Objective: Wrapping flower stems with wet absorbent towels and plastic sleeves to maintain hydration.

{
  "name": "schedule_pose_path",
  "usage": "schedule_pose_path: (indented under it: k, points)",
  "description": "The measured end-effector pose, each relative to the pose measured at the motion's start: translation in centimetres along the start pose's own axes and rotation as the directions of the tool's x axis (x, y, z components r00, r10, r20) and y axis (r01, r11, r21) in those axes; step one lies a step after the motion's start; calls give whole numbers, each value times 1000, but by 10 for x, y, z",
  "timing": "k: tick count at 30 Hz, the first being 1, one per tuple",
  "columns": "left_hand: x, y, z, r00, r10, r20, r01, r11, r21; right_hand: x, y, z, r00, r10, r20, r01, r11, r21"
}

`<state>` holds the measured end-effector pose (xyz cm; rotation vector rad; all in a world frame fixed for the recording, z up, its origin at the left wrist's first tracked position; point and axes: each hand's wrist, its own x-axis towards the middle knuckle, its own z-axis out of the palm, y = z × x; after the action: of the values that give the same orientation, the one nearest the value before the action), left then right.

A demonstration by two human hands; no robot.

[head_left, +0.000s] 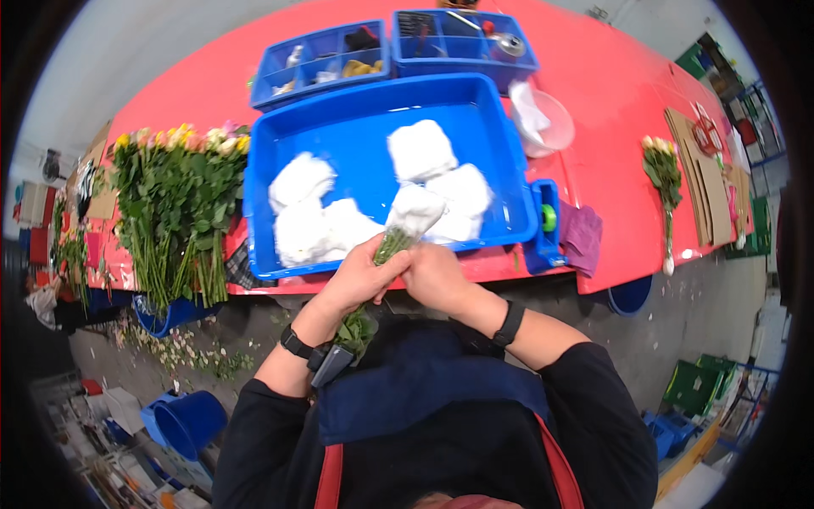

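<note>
"Where's the bunch of green leafy stems (pixel 393 246)?"
"At the front edge of the red-covered bench (pixel 615 127), one end in a white plastic-wrapped pad (pixel 415 210), seen over the near rim of the rectangular blue plastic tray (pixel 339 136)."
"The hands?"
"The bare left hand (pixel 360 273) is wrapped around the stems. The bare right hand (pixel 437 276) curls beside them; its fingertips are hidden, so I can't tell what it pinches."

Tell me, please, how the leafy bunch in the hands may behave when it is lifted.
The leafy bunch would probably stay fairly stiff where its stems pack together. Its leaves may flop, being thin and spread. The white wrapped end could feel slippery, since its covering looks like shiny plastic.
</note>
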<state>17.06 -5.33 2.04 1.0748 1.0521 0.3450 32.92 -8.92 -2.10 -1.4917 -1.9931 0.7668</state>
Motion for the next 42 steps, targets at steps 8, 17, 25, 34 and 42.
schedule_pose_path:
  k: [8,17,25,34,42]
  points:
    - [49,-33,119,965,214,-151,-159,937,312,-101,89,-105,899,142,414,-199,975,98]
    - [91,-79,236,962,-29,271,-152,768,623,-154,240,-152,874,485,19,-458,813,359]
    - [103,-43,285,899,-294,324,130,886,445,-257,170,-161,914,377,151,-406,866,291]
    - [61,-14,308,909,-137,393,-104,840,533,-196,205,-179,908,-113,-403,138,990,34]
    - [48,-31,280,986,19,163,-122,750,650,-225,213,-147,928,-182,-325,217,973,76]
